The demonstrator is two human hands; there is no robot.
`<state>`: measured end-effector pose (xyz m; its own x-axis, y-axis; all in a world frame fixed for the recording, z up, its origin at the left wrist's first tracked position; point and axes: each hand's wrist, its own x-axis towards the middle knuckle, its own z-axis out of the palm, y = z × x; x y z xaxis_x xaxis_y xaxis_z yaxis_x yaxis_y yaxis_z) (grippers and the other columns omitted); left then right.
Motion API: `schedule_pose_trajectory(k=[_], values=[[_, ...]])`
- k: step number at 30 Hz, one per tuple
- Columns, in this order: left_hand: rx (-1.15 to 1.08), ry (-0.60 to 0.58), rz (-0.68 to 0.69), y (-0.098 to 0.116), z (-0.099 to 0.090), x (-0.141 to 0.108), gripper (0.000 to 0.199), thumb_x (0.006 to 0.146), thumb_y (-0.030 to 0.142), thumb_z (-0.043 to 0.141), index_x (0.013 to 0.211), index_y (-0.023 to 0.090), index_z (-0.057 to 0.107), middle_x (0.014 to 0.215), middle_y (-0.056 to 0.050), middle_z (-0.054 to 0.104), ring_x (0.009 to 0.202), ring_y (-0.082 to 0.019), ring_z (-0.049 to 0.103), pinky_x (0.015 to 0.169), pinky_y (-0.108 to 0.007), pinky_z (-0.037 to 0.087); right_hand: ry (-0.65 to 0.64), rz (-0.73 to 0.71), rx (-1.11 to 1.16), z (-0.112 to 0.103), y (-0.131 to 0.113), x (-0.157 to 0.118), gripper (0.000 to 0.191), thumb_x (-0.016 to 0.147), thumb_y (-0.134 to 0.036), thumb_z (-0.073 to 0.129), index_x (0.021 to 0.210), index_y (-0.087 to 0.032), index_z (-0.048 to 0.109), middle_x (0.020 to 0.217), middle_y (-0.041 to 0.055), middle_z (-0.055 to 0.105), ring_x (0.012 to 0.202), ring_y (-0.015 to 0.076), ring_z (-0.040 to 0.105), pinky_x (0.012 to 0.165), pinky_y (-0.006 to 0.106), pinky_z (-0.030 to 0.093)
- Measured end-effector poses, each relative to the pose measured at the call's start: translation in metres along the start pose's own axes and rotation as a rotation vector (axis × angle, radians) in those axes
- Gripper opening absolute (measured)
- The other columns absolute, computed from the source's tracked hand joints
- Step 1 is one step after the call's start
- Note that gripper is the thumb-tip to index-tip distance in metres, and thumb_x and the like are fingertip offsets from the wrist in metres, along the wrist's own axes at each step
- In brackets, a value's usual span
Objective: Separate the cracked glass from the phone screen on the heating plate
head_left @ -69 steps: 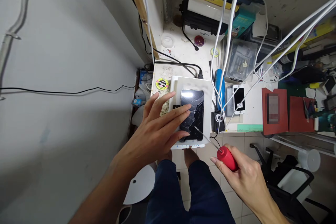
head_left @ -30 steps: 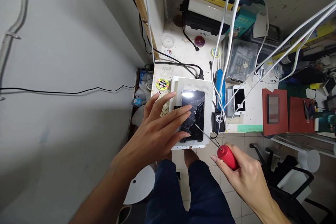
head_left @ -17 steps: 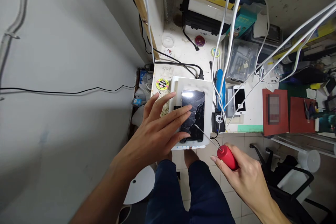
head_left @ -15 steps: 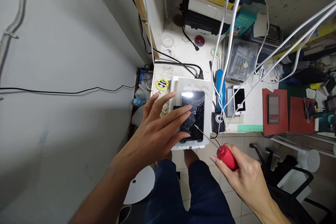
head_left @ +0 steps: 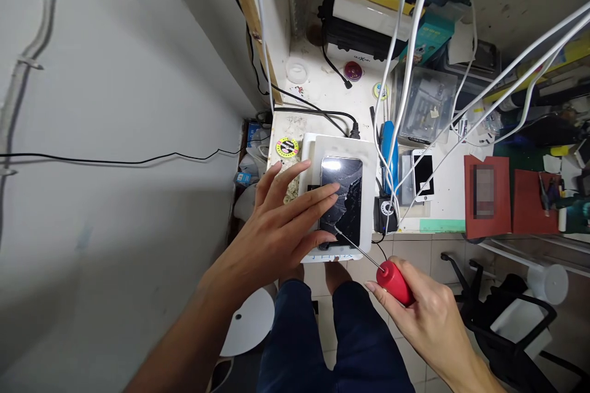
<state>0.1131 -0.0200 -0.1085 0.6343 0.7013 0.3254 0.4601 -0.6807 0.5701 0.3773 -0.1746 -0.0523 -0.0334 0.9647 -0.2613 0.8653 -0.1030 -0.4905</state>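
A dark phone screen (head_left: 342, 199) with a cracked, flaking film or coating lies flat on a pale plate (head_left: 369, 184). My left hand (head_left: 281, 224) rests over its left side, fingers stretched out, with two fingertips and the thumb touching the surface. In my right hand (head_left: 426, 307) is a red-handled tool (head_left: 394, 282) with a long thin metal shaft. The shaft reaches over the plate's lower right corner, and its tip meets the lower middle of the screen, close to my left thumb. Part of the screen's left edge is hidden by my left hand.
White cables (head_left: 405, 43) hang across the bench on the right. Beyond them lie a blue-handled tool (head_left: 389, 153), a white phone (head_left: 423, 175), a clear parts box (head_left: 426, 104) and a black adapter (head_left: 385, 214). A wall (head_left: 115, 135) stands close on the left.
The tool's tip has moved left and slightly toward me across the screen, my right hand shifting a little left with it. My left hand keeps its place on the screen.
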Motion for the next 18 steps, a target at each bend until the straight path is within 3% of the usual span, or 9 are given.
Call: schedule_pose_trajectory(k=[18], values=[[0.009, 0.000, 0.003, -0.0013, 0.0007, -0.0010, 0.048, 0.101, 0.039, 0.075, 0.145, 0.021, 0.062, 0.150, -0.005, 0.071, 0.160, -0.037, 0.039, 0.138, -0.065, 0.020, -0.026, -0.042, 0.026, -0.0023, -0.0058, -0.0033, 0.024, 0.108, -0.046, 0.066, 0.104, -0.024, 0.061, 0.072, -0.0064, 0.060, 0.049, 0.0090, 0.051, 0.049, 0.023, 0.043]])
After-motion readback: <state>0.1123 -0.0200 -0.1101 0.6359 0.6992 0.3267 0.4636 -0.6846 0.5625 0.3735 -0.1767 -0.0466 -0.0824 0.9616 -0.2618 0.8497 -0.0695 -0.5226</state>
